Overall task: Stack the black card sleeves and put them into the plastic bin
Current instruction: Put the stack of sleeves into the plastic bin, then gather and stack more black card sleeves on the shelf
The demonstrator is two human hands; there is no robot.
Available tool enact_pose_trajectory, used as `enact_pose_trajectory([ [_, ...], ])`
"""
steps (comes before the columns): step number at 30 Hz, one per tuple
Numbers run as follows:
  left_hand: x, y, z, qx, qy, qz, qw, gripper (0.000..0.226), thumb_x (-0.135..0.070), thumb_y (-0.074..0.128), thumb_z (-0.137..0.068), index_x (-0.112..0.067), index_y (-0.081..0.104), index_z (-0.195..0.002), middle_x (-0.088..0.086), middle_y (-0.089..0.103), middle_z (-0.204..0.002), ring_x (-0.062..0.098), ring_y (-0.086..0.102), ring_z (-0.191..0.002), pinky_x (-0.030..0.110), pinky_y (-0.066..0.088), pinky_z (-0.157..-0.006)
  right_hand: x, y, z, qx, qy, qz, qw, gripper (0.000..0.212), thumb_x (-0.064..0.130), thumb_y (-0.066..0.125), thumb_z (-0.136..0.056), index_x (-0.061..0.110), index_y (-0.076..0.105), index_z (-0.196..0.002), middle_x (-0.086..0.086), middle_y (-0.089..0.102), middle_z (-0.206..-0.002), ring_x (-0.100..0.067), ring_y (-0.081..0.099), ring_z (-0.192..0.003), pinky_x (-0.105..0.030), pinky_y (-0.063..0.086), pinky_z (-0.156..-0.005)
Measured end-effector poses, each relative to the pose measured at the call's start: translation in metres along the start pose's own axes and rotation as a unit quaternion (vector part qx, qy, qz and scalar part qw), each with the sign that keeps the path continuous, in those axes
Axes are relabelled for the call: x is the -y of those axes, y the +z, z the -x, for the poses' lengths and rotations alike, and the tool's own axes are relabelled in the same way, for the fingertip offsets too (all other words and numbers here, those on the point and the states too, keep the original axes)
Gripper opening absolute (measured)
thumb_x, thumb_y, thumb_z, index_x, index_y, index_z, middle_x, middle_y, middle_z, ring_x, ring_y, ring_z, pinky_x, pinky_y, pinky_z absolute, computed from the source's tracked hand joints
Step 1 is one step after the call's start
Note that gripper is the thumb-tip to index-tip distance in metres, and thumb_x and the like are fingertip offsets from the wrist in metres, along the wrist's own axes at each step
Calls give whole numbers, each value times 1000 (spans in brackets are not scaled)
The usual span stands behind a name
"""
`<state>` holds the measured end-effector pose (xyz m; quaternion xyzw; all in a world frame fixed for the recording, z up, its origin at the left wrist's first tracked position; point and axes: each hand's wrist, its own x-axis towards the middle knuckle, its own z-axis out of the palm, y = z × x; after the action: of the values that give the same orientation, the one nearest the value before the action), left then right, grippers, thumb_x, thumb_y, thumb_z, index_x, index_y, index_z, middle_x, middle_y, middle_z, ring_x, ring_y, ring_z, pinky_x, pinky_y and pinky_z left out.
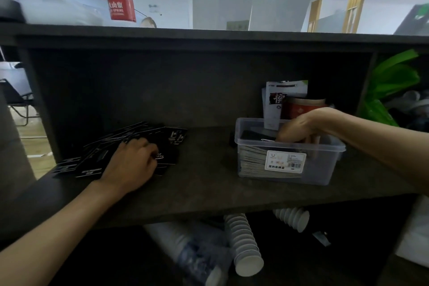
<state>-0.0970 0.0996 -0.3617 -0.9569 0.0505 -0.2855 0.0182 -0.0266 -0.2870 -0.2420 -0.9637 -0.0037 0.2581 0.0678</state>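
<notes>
bin: the clear plastic bin (pixel 289 165) sits on the right side of the dark shelf (pixel 209 183), and I'm placing everything else relative to it

sleeves: the loose black card sleeves (pixel 130 146) are fanned out in a messy pile well to the left of the bin, not squared up at all; a good batch is already standing on edge inside the bin, along its near wall

left hand: the left hand (pixel 133 165) lies right on top of the pile, fingers (pixel 151 150) curled down onto the top sleeves, so it's gripping or raking them

right hand: the right hand (pixel 299 129) is dipped into the back of the bin, fingers curled down inside, but honestly can't tell if it's holding anything or just tidying, the wall hides it

key relation: the pile spreads with its long axis running left-right, pointing roughly toward the bin; the left hand is clearly the nearer one

my guess for next: gather the pile under the left hand, then carry it right, over the bin's left wall

behind the bin: some packets (pixel 284 95) and a red cup (pixel 301 107), touching or just behind its back wall
</notes>
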Motion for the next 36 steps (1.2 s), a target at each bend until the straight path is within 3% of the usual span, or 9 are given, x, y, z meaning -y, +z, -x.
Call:
enact_pose_trajectory([
  [8,21,7,24,76,-15,135,988,41,-19,58,-92,-21,61,-133,1,54,-141,20,45,-133,35,34,-112,8,-2,4,17,-43,-16,999,33,31,73,-84,28,66,-116,-11,69,-113,-26,74,-88,-38,60,-69],
  [14,22,10,29,52,-31,152,987,34,-22,60,-91,-23,64,-125,0,59,-129,22,50,-124,40,38,-106,14,0,1,-86,-89,-7,992,22,29,64,-91,33,62,-113,0,67,-107,-17,71,-85,-31,56,-62],
  [16,26,11,28,29,-49,147,987,35,-24,60,-92,-23,63,-126,0,58,-129,22,50,-122,41,37,-105,28,-1,6,-252,-175,-55,950,19,22,60,-94,38,58,-103,6,62,-105,-8,61,-87,-23,46,-62],
  [18,32,13,26,9,-76,122,990,36,-28,59,-93,-21,62,-129,1,57,-134,24,49,-124,41,36,-105,56,9,18,-396,-275,-130,866,23,22,58,-94,44,56,-92,16,60,-95,-1,59,-83,-14,42,-59],
  [21,34,13,25,31,-78,92,992,40,-37,58,-93,-23,62,-130,-3,57,-138,21,48,-129,40,34,-108,114,47,27,-393,-414,-167,804,18,21,58,-91,38,66,-91,14,65,-84,5,63,-79,-7,47,-55],
  [24,32,11,30,-8,-36,105,994,27,-33,64,-89,-25,70,-114,-7,67,-117,17,57,-113,40,42,-99,163,89,0,-315,-414,-124,845,18,20,57,-89,28,71,-97,12,68,-89,-1,63,-83,-13,49,-69],
  [28,32,8,34,-27,-41,127,991,28,-26,65,-89,-22,68,-117,-7,65,-116,15,57,-110,36,42,-99,197,130,-43,-282,-360,-91,884,37,21,57,-94,22,58,-131,-4,52,-133,-21,48,-124,-36,43,-104],
  [32,31,8,35,4,-67,76,995,38,-34,58,-91,-26,63,-127,-8,61,-131,14,48,-124,32,31,-104,207,152,-60,-316,-360,-42,877,43,28,49,-96,26,52,-139,-3,44,-141,-23,39,-128,-41,35,-108],
  [36,24,-3,40,5,-44,104,994,34,-35,61,-89,-27,65,-122,-7,66,-116,16,53,-115,33,37,-100,206,154,-62,-332,-341,-25,879,40,33,48,-96,27,54,-135,-3,47,-139,-24,42,-126,-41,34,-106],
])
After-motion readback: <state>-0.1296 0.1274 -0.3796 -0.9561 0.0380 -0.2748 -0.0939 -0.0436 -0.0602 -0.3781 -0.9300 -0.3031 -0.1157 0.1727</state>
